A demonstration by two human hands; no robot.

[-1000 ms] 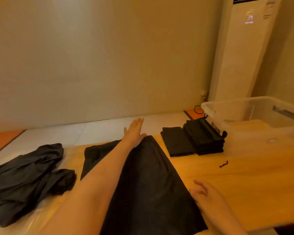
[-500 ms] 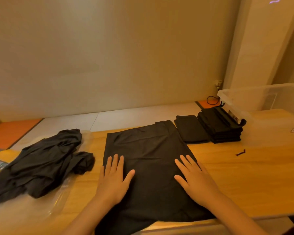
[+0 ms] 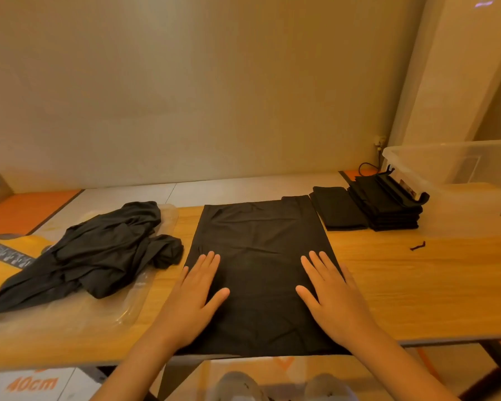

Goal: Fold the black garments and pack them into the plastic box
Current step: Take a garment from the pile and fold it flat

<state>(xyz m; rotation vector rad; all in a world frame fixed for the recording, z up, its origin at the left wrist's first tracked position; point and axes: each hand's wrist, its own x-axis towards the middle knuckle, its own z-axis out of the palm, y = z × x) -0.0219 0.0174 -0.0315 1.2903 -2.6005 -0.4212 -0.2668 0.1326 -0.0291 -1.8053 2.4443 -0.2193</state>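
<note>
Wood-grain counter (image 3: 417, 290) runs along a plain beige wall, and a flat black garment (image 3: 261, 235) is spread on it in front of the person. The left grip (image 3: 195, 299) and the right grip (image 3: 334, 302) both lie palm down on the near half of that garment, fingers straight and thumbs spread toward each other. They hold nothing and only press on the cloth. The left one covers the cloth's left edge and the right one its right edge, with bare fabric between them.

A second ago the left arm was stretched out to the garment's far edge and the right grip sat at its near right corner. Half a second ago both were already flat on the cloth, much as now. The cloth now reads as a squarer rectangle, with its near hem along the counter's front edge.

Outward from the left grip, well apart from it, a crumpled heap of black garments (image 3: 99, 256) lies on a clear plastic wrapper (image 3: 133, 302). Beyond the right grip's fingertips and outward, a single folded black garment (image 3: 340, 208) lies against a stack of folded black garments (image 3: 385, 204). The stack touches the clear plastic box (image 3: 457, 166) farther out. A small black scrap (image 3: 418, 246) lies on the wood outward of the right grip.
</note>
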